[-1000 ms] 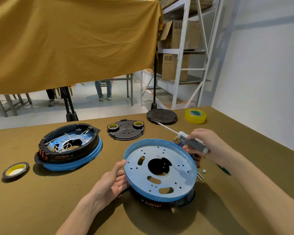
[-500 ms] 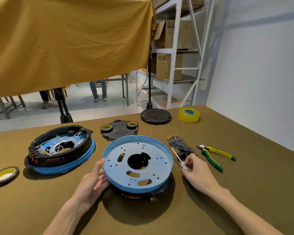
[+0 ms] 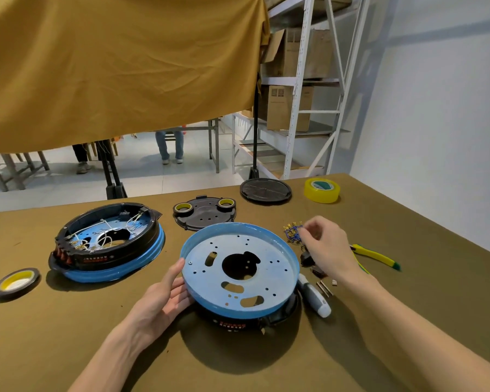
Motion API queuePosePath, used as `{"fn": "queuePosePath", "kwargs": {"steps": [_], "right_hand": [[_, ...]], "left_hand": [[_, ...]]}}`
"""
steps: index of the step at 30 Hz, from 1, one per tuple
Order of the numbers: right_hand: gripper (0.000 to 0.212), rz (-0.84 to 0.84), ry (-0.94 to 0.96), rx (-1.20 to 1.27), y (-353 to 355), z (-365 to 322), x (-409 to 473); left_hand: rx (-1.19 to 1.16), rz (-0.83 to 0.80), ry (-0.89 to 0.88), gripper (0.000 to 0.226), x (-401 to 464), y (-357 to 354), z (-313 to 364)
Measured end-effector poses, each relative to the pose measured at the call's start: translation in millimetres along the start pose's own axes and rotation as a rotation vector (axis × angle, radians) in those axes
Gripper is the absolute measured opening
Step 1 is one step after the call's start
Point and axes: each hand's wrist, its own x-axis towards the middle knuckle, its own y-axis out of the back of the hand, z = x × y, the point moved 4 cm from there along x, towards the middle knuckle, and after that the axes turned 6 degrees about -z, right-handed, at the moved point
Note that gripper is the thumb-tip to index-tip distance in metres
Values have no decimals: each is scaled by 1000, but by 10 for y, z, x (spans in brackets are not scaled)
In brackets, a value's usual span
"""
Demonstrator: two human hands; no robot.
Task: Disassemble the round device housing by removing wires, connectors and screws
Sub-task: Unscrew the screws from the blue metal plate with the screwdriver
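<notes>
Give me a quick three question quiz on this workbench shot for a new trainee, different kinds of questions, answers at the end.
1. True or false: the right hand is gripping the screwdriver.
2. Multiple choice: which part of the blue-rimmed housing does the left hand touch? A) its left rim B) its centre hole C) its right rim
3. Fill in: the second housing, at the left, has ____ wires inside it.

Key
1. False. The screwdriver lies on the table beside the housing, and the right hand reaches to the blue wire bundle.
2. A
3. white
</notes>
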Motion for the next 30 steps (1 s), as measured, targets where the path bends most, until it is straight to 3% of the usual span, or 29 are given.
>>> {"fn": "queuePosePath", "kwargs": {"steps": [4,6,9,12,19,30], "right_hand": [[6,-330,241,-74,-422,-632,24],[12,-487,334,-122,-745,-842,-40],[31,-592,405,-190,-1155,-1006,-95],[36,-581,429,-219,-1368,-1039,-101],[15,-532,479,-170,-1455,-1061,-77],[21,-563,594,-370,-1547,-1085,-166]], "left_hand": [[-21,-26,18,74,14,-9,-15],[-27,-44,19,76,10,-26,-34],[-23,-81,25,80,2,-44,-60],[-19,-118,30,79,-8,-45,-70],[78,-178,24,91,20,-51,-96],[76,-184,43,73,60,-57,-124]]}}
